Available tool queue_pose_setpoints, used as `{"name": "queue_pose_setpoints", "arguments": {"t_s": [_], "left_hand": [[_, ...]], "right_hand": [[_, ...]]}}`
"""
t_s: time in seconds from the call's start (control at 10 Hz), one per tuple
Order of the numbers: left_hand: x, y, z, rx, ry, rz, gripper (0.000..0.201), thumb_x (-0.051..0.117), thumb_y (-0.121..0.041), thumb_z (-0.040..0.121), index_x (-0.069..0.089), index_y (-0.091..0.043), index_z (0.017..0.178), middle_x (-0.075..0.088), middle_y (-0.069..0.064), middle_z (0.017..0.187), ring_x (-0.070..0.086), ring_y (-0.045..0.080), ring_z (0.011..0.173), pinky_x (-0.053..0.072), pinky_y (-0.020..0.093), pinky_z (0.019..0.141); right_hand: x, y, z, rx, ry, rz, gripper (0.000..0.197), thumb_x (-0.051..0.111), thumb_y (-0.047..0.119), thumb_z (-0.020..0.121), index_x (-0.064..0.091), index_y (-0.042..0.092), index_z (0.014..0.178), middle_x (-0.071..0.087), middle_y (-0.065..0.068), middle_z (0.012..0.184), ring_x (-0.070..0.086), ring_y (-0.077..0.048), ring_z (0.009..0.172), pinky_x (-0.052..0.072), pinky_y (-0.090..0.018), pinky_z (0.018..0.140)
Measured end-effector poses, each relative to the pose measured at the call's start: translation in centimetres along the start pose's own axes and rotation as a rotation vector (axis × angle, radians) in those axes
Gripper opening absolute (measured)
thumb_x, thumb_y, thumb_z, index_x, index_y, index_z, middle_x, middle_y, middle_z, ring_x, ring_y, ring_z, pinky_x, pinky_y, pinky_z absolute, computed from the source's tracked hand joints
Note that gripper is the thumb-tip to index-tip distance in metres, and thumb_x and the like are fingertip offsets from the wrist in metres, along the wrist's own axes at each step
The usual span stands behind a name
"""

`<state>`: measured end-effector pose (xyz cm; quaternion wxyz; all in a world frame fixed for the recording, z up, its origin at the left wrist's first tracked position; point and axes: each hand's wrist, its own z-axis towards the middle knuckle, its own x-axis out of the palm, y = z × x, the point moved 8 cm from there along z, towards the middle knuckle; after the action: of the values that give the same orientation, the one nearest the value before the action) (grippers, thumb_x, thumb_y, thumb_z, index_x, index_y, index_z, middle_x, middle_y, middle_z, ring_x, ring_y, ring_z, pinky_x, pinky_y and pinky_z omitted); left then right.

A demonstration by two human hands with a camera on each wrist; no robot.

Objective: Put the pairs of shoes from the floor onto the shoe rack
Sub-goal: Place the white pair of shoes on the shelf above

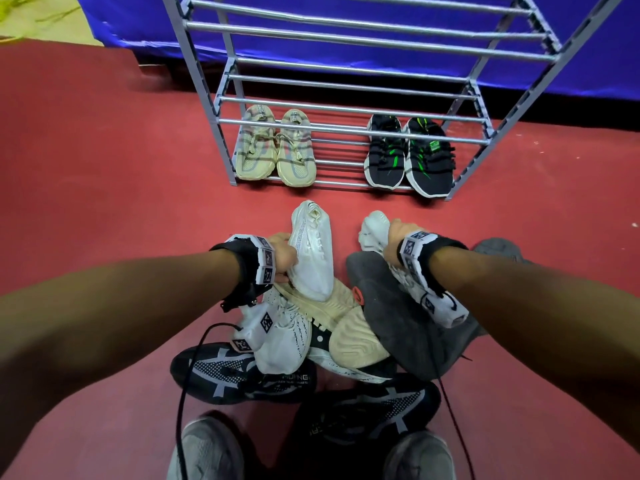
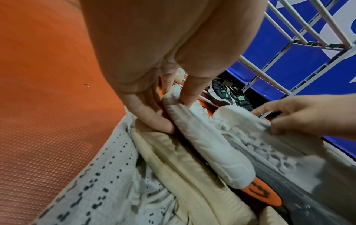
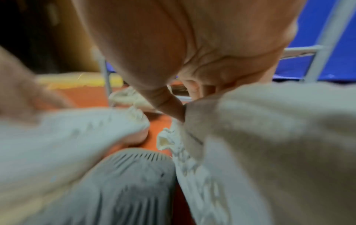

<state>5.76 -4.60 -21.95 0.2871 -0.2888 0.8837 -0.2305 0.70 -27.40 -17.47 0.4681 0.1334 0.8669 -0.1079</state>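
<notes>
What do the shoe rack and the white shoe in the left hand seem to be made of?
Shoe rack: shiny silver tubes, probably metal; the matte grey side posts look like plastic.
White shoe gripped by the left hand: matte ribbed sole, likely rubber or foam; its upper is hardly visible.

My right wrist view is badly blurred: the white shoe (image 3: 269, 144) under my right hand (image 3: 192, 53) is only a pale smear, and I cannot make out how my fingers sit on it. From above, my right wrist covers that shoe's middle, so only its toe end pokes out beyond my knuckles. My left hand (image 1: 282, 252) hides the near side of the other white shoe (image 1: 311, 251). The pile of shoes (image 1: 322, 327) below both wrists overlaps too much to sort into pairs. The shoe rack (image 1: 353, 131) beyond my fingertips is cut off by the top edge.
</notes>
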Motion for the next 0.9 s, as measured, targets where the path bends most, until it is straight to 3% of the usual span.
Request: {"name": "queue_pose_setpoints", "arguments": {"t_s": [0.1, 0.2, 0.3, 0.4, 0.5, 0.6, 0.7, 0.8, 0.9], "left_hand": [[0.0, 0.0, -0.1, 0.003, 0.003, -0.010, 0.059, 0.050, 0.004, 0.096, 0.034, -0.012, 0.151, 0.050, 0.017, 0.144, 0.063, 0.028, 0.108, 0.060, 0.033, 0.075], [0.0, -0.1, -0.2, 0.012, -0.010, -0.018, 0.060, 0.048, 0.003, 0.097, 0.032, -0.012, 0.152, 0.049, 0.016, 0.145, 0.059, 0.024, 0.101, 0.058, 0.033, 0.072], [0.0, 0.0, -0.3, 0.005, -0.009, -0.012, 0.058, 0.047, 0.003, 0.097, 0.033, -0.012, 0.151, 0.050, 0.018, 0.144, 0.061, 0.033, 0.118, 0.056, 0.033, 0.076], [0.0, -0.2, -0.6, -0.001, -0.006, 0.011, 0.057, 0.048, 0.002, 0.097, 0.034, -0.012, 0.151, 0.050, 0.018, 0.144, 0.059, 0.035, 0.122, 0.056, 0.032, 0.073], [0.0, -0.1, -0.5, -0.003, -0.003, 0.005, 0.057, 0.048, 0.002, 0.098, 0.034, -0.014, 0.151, 0.050, 0.016, 0.143, 0.059, 0.034, 0.122, 0.055, 0.032, 0.072], [-0.1, 0.3, -0.4, -0.017, -0.002, -0.019, 0.059, 0.050, 0.003, 0.097, 0.036, -0.015, 0.150, 0.055, 0.015, 0.138, 0.063, 0.032, 0.110, 0.058, 0.041, 0.081], [-0.2, 0.3, -0.6, -0.047, -0.013, -0.064, 0.058, 0.047, 0.003, 0.097, 0.038, -0.022, 0.149, 0.058, 0.015, 0.131, 0.064, 0.034, 0.096, 0.059, 0.038, 0.063], [-0.2, 0.3, -0.9, -0.034, -0.010, -0.051, 0.061, 0.048, 0.002, 0.097, 0.037, -0.025, 0.150, 0.059, 0.014, 0.132, 0.067, 0.034, 0.099, 0.060, 0.036, 0.059], [-0.3, 0.1, -1.1, 0.011, -0.033, -0.073, 0.063, 0.043, 0.003, 0.097, 0.038, -0.031, 0.150, 0.061, 0.012, 0.131, 0.067, 0.031, 0.098, 0.059, 0.032, 0.058]], "right_hand": [[-1.4, -0.8, 2.0, 0.023, -0.124, 0.247, 0.046, 0.055, 0.028, 0.092, 0.048, 0.018, 0.135, 0.065, -0.012, 0.119, 0.065, -0.032, 0.100, 0.050, -0.033, 0.083], [-2.4, -0.3, 2.6, -0.051, -0.188, 0.621, 0.056, 0.050, 0.013, 0.089, 0.044, 0.030, 0.142, 0.064, -0.003, 0.113, 0.061, -0.024, 0.091, 0.049, -0.030, 0.079], [-3.0, 0.7, 2.1, -0.107, -0.212, 0.805, 0.056, 0.045, 0.006, 0.092, 0.046, 0.027, 0.144, 0.063, 0.000, 0.113, 0.065, -0.025, 0.095, 0.054, -0.033, 0.084], [-3.1, 0.6, 2.7, -0.105, -0.257, 0.898, 0.052, 0.044, 0.004, 0.092, 0.052, 0.022, 0.141, 0.065, -0.002, 0.114, 0.065, -0.017, 0.088, 0.053, -0.028, 0.079], [-3.4, 0.1, 2.7, -0.042, -0.265, 1.021, 0.045, 0.041, 0.003, 0.093, 0.062, 0.018, 0.130, 0.065, -0.003, 0.103, 0.061, -0.017, 0.080, 0.053, -0.030, 0.076], [-2.1, 0.8, 3.1, 0.047, -0.152, 1.043, 0.036, 0.042, 0.002, 0.094, 0.064, 0.007, 0.122, 0.066, -0.007, 0.107, 0.064, -0.029, 0.095, 0.053, -0.039, 0.090], [0.8, 2.0, 3.3, 0.090, 0.051, 0.883, 0.037, 0.045, 0.010, 0.092, 0.058, 0.004, 0.126, 0.062, -0.013, 0.118, 0.063, -0.037, 0.108, 0.054, -0.042, 0.091], [3.4, 2.4, 3.1, 0.098, 0.164, 0.764, 0.068, 0.064, 0.035, 0.076, 0.049, 0.007, 0.136, 0.061, -0.011, 0.126, 0.062, -0.032, 0.109, 0.052, -0.039, 0.096], [4.0, 2.6, 1.9, 0.134, 0.230, 0.828, 0.081, 0.072, 0.037, 0.069, 0.041, 0.011, 0.140, 0.060, -0.012, 0.124, 0.064, -0.031, 0.104, 0.058, -0.045, 0.085]]}}
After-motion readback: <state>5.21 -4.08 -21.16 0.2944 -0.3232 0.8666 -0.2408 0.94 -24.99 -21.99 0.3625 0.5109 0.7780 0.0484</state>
